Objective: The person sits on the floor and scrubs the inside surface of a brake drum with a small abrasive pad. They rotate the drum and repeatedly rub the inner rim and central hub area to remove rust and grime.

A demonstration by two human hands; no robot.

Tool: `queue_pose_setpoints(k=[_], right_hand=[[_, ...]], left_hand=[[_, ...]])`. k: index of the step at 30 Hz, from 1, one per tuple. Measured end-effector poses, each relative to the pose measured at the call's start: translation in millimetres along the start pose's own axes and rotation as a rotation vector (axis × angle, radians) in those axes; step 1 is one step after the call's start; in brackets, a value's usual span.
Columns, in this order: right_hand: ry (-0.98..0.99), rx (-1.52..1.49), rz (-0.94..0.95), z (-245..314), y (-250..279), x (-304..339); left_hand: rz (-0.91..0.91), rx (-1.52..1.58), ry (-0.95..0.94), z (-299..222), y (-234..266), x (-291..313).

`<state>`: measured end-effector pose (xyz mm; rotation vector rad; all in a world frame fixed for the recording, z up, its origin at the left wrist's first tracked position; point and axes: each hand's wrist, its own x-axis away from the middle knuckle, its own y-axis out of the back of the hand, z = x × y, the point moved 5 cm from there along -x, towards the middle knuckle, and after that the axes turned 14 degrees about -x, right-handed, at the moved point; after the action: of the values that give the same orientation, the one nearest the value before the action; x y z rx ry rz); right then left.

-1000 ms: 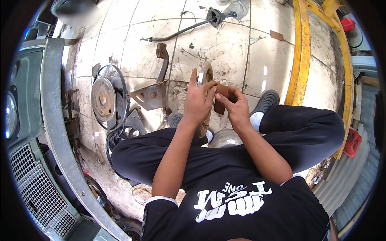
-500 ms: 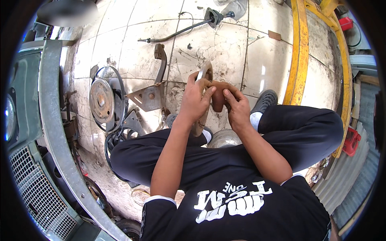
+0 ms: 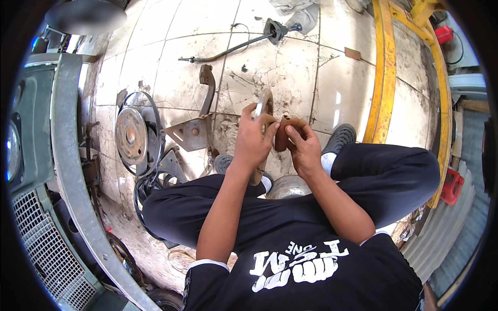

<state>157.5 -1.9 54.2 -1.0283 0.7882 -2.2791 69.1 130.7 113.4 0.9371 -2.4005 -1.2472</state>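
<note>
My left hand (image 3: pixel 253 139) is closed round a round metal disc (image 3: pixel 266 97), seen nearly edge-on and standing upright between my knees. Its lower part shows below the wrist, and its flat face is mostly hidden. My right hand (image 3: pixel 306 145) pinches a folded reddish-brown sheet (image 3: pixel 281 138) that looks like sandpaper. My left thumb and fingertips meet the sheet's left side, close to the disc. Under my hands, between my feet, is a rounded silvery metal piece (image 3: pixel 289 186).
A rusty pedal bracket (image 3: pixel 193 132) and a round plate (image 3: pixel 132 136) with black hoses lie to the left. Farther off are a gear lever (image 3: pixel 275 31) and a brown scrap (image 3: pixel 353 53). A yellow frame (image 3: pixel 385 72) stands right; a vehicle's grey bumper (image 3: pixel 78 155) runs along the left.
The brown sheet, spread wider between both hands before, is now folded narrower. My right hand has turned and its fingers have closed in on it. The left hand still holds the disc.
</note>
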Motion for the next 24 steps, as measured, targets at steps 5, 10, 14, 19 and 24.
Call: queue_pose_setpoints(k=[5, 10, 14, 19, 24], right_hand=[[0.09, 0.04, 0.028, 3, -1, -6], [0.136, 0.16, 0.062, -11, 9, -13], [-0.103, 0.065, 0.025, -18, 10, -11], [0.058, 0.213, 0.049, -10, 4, -6], [0.122, 0.158, 0.053, -12, 6, -6]], left_hand=[[-0.006, 0.047, -0.046, 2, -8, -2], [0.032, -0.092, -0.025, -8, 1, 0], [0.06, -0.03, -0.063, -4, -5, -2], [0.059, -0.003, -0.093, -6, -8, 0], [0.098, 0.114, -0.041, -8, -10, 0]])
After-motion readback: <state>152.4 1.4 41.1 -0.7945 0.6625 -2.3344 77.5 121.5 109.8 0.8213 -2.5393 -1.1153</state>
